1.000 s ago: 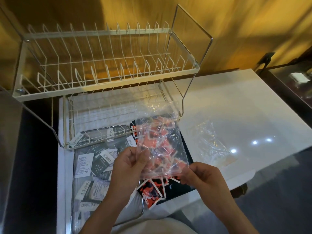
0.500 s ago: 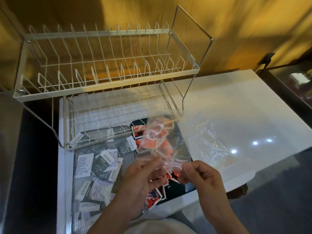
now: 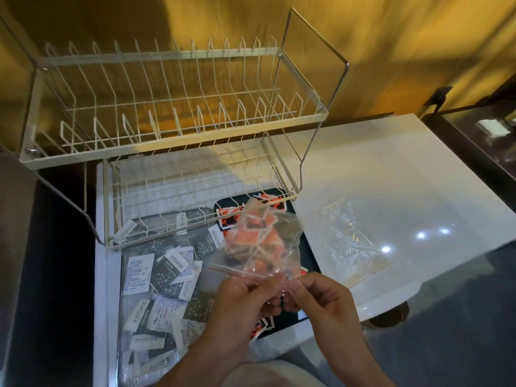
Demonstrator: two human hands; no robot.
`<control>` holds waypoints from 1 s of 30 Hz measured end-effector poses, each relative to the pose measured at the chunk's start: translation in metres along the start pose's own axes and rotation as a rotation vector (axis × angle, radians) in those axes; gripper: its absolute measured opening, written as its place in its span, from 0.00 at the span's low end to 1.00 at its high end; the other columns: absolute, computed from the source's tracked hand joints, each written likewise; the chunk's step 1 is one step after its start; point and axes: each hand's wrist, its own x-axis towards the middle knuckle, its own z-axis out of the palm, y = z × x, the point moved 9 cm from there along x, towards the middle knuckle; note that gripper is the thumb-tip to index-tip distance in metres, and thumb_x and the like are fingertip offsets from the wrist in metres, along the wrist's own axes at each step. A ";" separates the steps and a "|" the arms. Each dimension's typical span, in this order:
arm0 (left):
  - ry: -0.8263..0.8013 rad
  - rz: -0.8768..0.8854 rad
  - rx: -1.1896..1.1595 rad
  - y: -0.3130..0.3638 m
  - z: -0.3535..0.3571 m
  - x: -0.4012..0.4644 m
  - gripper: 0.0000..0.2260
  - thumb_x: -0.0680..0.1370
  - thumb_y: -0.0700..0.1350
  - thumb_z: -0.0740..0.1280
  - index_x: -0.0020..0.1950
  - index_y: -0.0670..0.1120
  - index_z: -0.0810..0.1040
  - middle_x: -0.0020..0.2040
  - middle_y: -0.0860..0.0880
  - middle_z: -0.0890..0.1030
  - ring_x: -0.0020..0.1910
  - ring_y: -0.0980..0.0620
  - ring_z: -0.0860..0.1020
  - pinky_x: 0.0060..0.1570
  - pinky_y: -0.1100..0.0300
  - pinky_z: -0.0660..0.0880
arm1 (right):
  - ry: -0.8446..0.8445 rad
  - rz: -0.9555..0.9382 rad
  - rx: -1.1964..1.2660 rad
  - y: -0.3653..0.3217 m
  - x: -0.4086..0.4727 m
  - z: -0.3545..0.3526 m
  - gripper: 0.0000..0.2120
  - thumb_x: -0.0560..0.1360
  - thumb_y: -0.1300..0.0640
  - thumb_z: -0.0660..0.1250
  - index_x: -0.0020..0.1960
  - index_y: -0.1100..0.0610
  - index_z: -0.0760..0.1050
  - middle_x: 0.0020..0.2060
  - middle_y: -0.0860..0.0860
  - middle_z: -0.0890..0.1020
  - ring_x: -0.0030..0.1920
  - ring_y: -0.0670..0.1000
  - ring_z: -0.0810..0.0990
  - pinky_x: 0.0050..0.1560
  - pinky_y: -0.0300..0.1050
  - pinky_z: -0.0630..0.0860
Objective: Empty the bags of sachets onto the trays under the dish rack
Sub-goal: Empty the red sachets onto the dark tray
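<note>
Above black tray [image 3: 303, 236]: clear bag [image 3: 258, 244] of orange sachets [image 3: 251, 236], zip edge pinched between left hand [image 3: 245, 308] and right hand [image 3: 321, 305], presumably for opening; grey sachets [image 3: 167, 275] already on clear tray [image 3: 195, 211]; empty bag [image 3: 349, 241] aside.

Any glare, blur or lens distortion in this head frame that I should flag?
Head view: warm yellow light; three bright ceiling-light reflections glare off the glossy white table beside the empty bag; the bag of red sachets pinched by the left hand and right hand is motion-blurred; wide-angle bowing bends the dish rack; sachet print in the clear tray stays readable.
</note>
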 end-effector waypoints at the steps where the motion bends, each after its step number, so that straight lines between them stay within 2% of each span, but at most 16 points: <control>1: 0.011 0.017 0.003 0.001 -0.001 0.000 0.13 0.76 0.40 0.71 0.30 0.43 0.83 0.28 0.46 0.78 0.31 0.51 0.78 0.35 0.57 0.77 | 0.001 0.008 0.007 0.001 0.000 0.000 0.12 0.73 0.59 0.71 0.37 0.67 0.80 0.28 0.59 0.82 0.31 0.51 0.79 0.37 0.41 0.78; 5: 0.066 0.045 -0.020 -0.001 -0.004 -0.001 0.13 0.75 0.39 0.71 0.31 0.41 0.83 0.28 0.45 0.79 0.29 0.52 0.77 0.32 0.59 0.75 | 0.012 0.034 0.044 0.002 -0.002 0.000 0.13 0.73 0.60 0.69 0.35 0.69 0.77 0.26 0.56 0.80 0.29 0.50 0.77 0.34 0.38 0.77; 10: 0.144 0.063 -0.043 -0.001 -0.019 0.000 0.12 0.75 0.44 0.71 0.38 0.36 0.85 0.29 0.43 0.80 0.28 0.53 0.77 0.32 0.59 0.76 | 0.061 0.036 0.038 0.000 -0.002 -0.005 0.14 0.72 0.59 0.69 0.33 0.69 0.76 0.25 0.58 0.78 0.28 0.50 0.76 0.33 0.37 0.75; 12: 0.182 0.065 -0.071 0.001 -0.029 0.001 0.11 0.74 0.44 0.72 0.35 0.38 0.85 0.30 0.42 0.81 0.28 0.53 0.77 0.32 0.59 0.76 | 0.085 0.041 0.037 0.000 -0.002 -0.011 0.14 0.74 0.63 0.69 0.32 0.69 0.76 0.25 0.59 0.77 0.28 0.50 0.75 0.33 0.34 0.74; 14: 0.216 0.059 -0.110 0.002 -0.039 0.000 0.10 0.72 0.43 0.72 0.33 0.39 0.84 0.29 0.43 0.81 0.27 0.54 0.77 0.32 0.60 0.77 | 0.100 0.041 0.028 0.000 -0.003 -0.016 0.14 0.75 0.65 0.68 0.32 0.68 0.76 0.25 0.61 0.77 0.28 0.50 0.75 0.32 0.34 0.74; 18: 0.258 0.055 -0.157 0.001 -0.057 0.003 0.10 0.76 0.41 0.69 0.38 0.37 0.83 0.30 0.42 0.79 0.27 0.53 0.77 0.33 0.61 0.79 | 0.122 0.046 -0.001 0.000 -0.003 -0.021 0.14 0.76 0.67 0.66 0.31 0.66 0.77 0.27 0.67 0.76 0.28 0.50 0.75 0.32 0.35 0.74; 24: 0.251 0.095 -0.133 0.005 -0.059 0.003 0.15 0.79 0.44 0.66 0.37 0.40 0.85 0.31 0.41 0.80 0.28 0.51 0.77 0.34 0.57 0.79 | 0.096 0.033 -0.010 -0.003 -0.001 -0.022 0.14 0.75 0.67 0.65 0.32 0.67 0.77 0.26 0.62 0.78 0.29 0.51 0.76 0.33 0.36 0.75; 27: 0.268 0.120 -0.115 0.014 -0.069 0.001 0.21 0.81 0.44 0.62 0.32 0.42 0.85 0.31 0.41 0.83 0.29 0.49 0.80 0.36 0.52 0.78 | 0.080 -0.005 -0.017 -0.013 -0.002 -0.031 0.12 0.74 0.62 0.66 0.33 0.65 0.78 0.29 0.63 0.79 0.32 0.52 0.78 0.37 0.39 0.77; 30: 0.320 0.229 -0.044 0.032 -0.087 0.000 0.20 0.82 0.44 0.61 0.34 0.43 0.85 0.33 0.44 0.84 0.34 0.48 0.80 0.40 0.51 0.77 | 0.086 -0.074 -0.077 -0.028 -0.002 -0.052 0.10 0.71 0.58 0.72 0.31 0.57 0.79 0.39 0.50 0.82 0.41 0.48 0.80 0.41 0.39 0.75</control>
